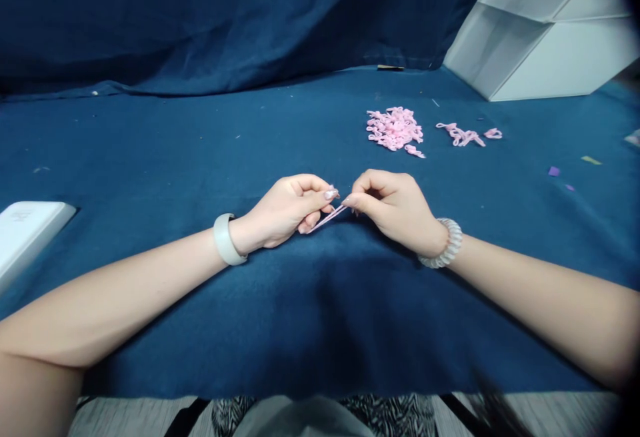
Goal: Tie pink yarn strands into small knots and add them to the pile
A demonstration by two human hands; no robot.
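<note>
Between my two hands a thin pink loop of elastic or cord (326, 218) is stretched taut. My left hand (295, 207) is closed, with one end of the loop round its lower fingers and the thumb pressed to the forefinger above. My right hand (387, 207) pinches the other end between thumb and forefinger. Both hands are above the dark blue cloth. Beyond them lies a heap of small pink knotted loops (395, 128). To its right is a smaller cluster of the same loops (465, 136), with a single loop (493, 134) beside it.
At the back right stands a white box-like organizer (555, 57). A white flat block (30, 230) lies at the left edge. Scraps, one purple (554, 171) and one yellow-green (591, 160), are on the blue cloth (175, 150) at right. A dark blue curtain (200, 17) hangs behind.
</note>
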